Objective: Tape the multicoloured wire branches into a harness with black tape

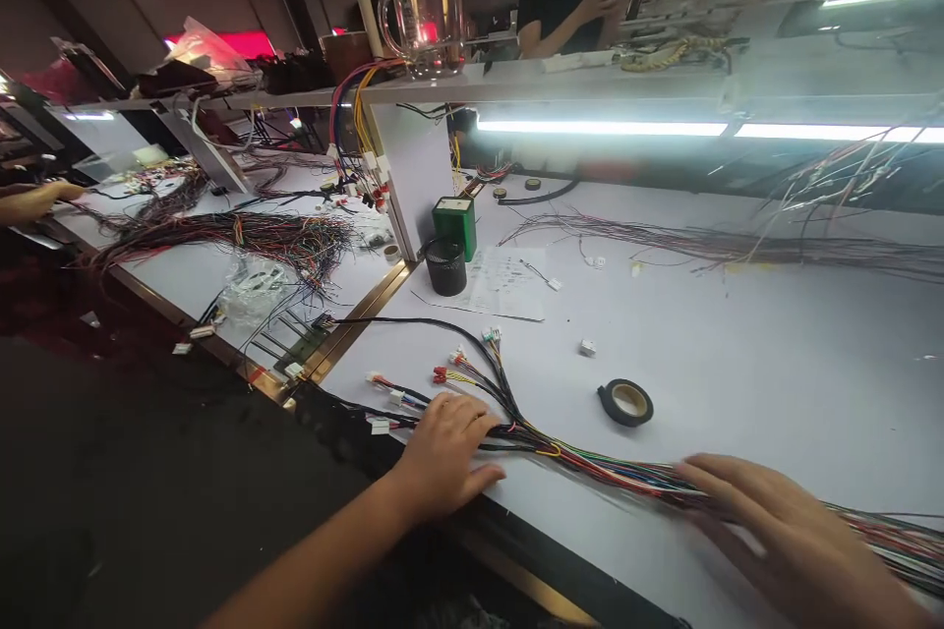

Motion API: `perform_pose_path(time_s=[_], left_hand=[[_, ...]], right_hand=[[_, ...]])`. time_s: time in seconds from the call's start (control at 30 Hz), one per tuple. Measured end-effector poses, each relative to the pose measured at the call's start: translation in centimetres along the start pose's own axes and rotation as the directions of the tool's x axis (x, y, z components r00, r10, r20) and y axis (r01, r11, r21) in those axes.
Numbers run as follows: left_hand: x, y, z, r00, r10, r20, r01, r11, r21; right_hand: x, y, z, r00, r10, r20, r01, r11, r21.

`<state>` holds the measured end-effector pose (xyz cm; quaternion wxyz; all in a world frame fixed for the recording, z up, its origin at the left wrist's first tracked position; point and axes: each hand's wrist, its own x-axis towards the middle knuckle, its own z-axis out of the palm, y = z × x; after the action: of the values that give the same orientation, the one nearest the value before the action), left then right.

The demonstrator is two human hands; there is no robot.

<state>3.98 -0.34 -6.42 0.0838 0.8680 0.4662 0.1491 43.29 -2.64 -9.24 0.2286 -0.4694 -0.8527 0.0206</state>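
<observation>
A wire harness (612, 480) runs along the front of the white bench, with bare coloured wires on the right and black-sleeved branches ending in small connectors on the left. My left hand (446, 452) is on the sleeved branches, fingers curled over them and thumb out on the near side. Farther right, my right hand (793, 531) is slightly blurred, its fingers stretched out over the loose wires; whether it touches them I cannot tell. Red connectors (441, 374) and a white connector (380, 427) lie beyond and beside my left hand. A yellow tie (550, 450) loops round the bundle.
A roll of black tape (625, 403) and a small white connector (587, 348) lie beyond the harness. A black mesh cup (445, 267) stands by a green box (455, 221). A glass mug (426, 0) is on the shelf. Another person's hand (44, 201) is at far left.
</observation>
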Motion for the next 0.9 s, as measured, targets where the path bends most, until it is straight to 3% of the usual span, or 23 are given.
perform_pose_path(time_s=[0.07,0.13,0.23,0.3,0.47,0.53,0.6,0.67,0.8,0.9], left_hand=[[-0.9,-0.8,0.1,1.000,-0.018,0.003,0.018,0.998,0.055],[-1.3,-1.7,0.3,0.998,-0.057,-0.006,0.058,0.993,0.099],[-0.9,-2.9,0.6,0.998,-0.059,0.028,0.055,0.988,0.145],[0.2,-3.5,0.4,0.999,-0.031,0.022,0.026,0.986,0.167],[3.3,-3.6,-1.5,0.987,0.014,-0.161,0.014,0.986,0.169],[3.6,-3.4,-2.3,0.994,0.039,-0.102,-0.026,0.992,0.122],[3.3,-3.4,-2.7,0.998,0.047,0.030,-0.049,0.997,0.054],[2.8,-3.4,-2.3,0.995,0.014,0.096,-0.016,1.000,0.015],[2.0,-3.3,-0.2,0.996,-0.094,0.009,0.093,0.994,0.057],[1.7,-3.0,1.5,0.991,-0.137,0.005,0.136,0.985,0.105]], right_hand=[[3.0,-3.4,1.8,0.993,-0.080,0.089,0.083,0.996,-0.020],[5.5,-6.2,3.5,0.987,-0.090,0.131,0.089,0.996,0.010],[8.0,-8.4,5.6,0.985,-0.094,0.148,0.087,0.995,0.057],[9.0,-8.8,6.4,0.986,-0.095,0.136,0.088,0.995,0.055],[10.1,-7.8,6.1,0.999,-0.027,0.029,0.026,0.999,0.027],[10.0,-7.4,5.8,0.999,-0.024,0.038,0.022,0.998,0.058],[9.8,-7.3,5.7,0.997,-0.039,0.069,0.032,0.995,0.098],[9.9,-7.4,5.8,0.997,-0.041,0.063,0.034,0.992,0.120],[11.7,-8.8,6.1,0.996,-0.088,-0.003,0.088,0.993,0.084],[13.3,-10.4,6.9,0.972,-0.205,0.116,0.201,0.979,0.043]])
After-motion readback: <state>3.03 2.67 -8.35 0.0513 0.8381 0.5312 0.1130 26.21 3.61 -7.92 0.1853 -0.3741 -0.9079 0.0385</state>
